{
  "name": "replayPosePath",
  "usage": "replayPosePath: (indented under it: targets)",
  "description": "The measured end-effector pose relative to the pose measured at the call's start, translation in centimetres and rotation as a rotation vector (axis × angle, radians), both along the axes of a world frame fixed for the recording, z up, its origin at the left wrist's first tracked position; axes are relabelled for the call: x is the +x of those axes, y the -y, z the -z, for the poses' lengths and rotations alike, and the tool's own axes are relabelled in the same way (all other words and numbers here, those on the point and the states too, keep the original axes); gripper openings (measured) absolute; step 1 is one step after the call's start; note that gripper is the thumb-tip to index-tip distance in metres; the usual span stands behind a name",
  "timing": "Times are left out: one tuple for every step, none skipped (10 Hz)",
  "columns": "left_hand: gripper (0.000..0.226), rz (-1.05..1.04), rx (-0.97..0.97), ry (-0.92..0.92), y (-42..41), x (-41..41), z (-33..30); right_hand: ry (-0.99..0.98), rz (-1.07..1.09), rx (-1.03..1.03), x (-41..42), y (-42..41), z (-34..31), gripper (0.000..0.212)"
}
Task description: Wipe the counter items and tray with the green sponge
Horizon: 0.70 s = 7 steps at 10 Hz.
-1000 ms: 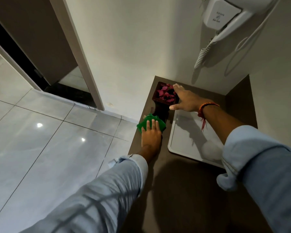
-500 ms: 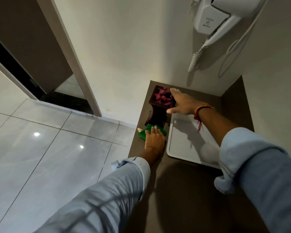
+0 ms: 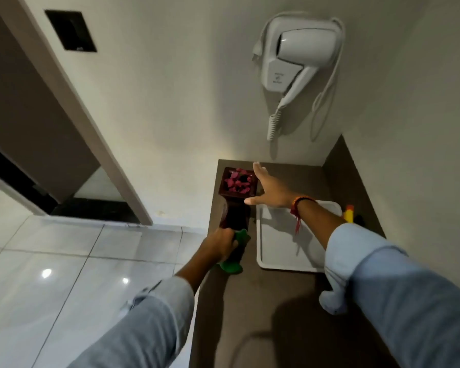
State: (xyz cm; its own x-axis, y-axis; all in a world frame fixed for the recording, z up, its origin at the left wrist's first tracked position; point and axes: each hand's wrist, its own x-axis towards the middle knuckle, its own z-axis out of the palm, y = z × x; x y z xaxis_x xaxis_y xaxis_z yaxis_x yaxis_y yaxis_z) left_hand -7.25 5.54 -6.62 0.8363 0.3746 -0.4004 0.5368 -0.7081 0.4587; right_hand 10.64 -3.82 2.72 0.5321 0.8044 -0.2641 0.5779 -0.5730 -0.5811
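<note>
A dark wooden vase [image 3: 234, 211] with pink petals at its top stands at the counter's far left. My left hand [image 3: 221, 245] grips the green sponge [image 3: 233, 266] and presses it against the vase's lower part. My right hand [image 3: 270, 191] lies flat against the vase's upper right rim, fingers spread, holding nothing. The white tray [image 3: 284, 251] lies on the dark brown counter [image 3: 263, 314] just right of the vase, partly hidden by my right forearm.
A white hair dryer [image 3: 295, 54] hangs on the wall above the counter, its cord dangling. A yellow and orange object [image 3: 349, 213] sits right of the tray. The counter's left edge drops to a glossy tiled floor [image 3: 64, 274]. A doorway opens at far left.
My left hand has closed around the sponge and brought it up from the counter against the vase's lower part. My right hand stays on the vase's top. The camera has tilted upward.
</note>
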Motion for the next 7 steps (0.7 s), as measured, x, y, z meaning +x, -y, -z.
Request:
replayPosePath:
  targets:
    - [0.034, 0.047, 0.022, 0.287, 0.9, -0.8, -0.9, -0.168, 0.406, 0.207, -1.5, 1.0, 1.2, 0.081]
    - [0.061, 0.164, 0.283, 0.525, 3.5, 0.0, -0.5, -0.528, 0.782, 0.253, -3.5, 3.1, 4.9, 0.067]
    - [0.073, 0.324, 0.521, 0.540, 6.1, 2.6, 0.0, -1.068, 0.888, 0.442, -3.1, 6.7, 7.4, 0.052]
    - [0.069, 0.440, 0.542, 0.285, 7.7, 4.3, 2.5, -0.987, 0.909, 0.473, -2.2, 8.0, 9.1, 0.039]
    - [0.064, 0.418, 0.478, 0.051, 9.1, 5.0, 5.4, -0.767, 0.809, 0.288, -2.4, 8.1, 11.5, 0.038]
    - [0.062, 0.423, 0.420, -0.010, 9.5, 5.4, 5.8, -0.490, 0.703, 0.119, -3.0, 8.0, 12.6, 0.037]
    - [0.058, 0.442, 0.430, 0.001, 8.8, 6.5, 3.8, -0.283, 0.642, -0.014, -3.1, 7.6, 12.8, 0.043]
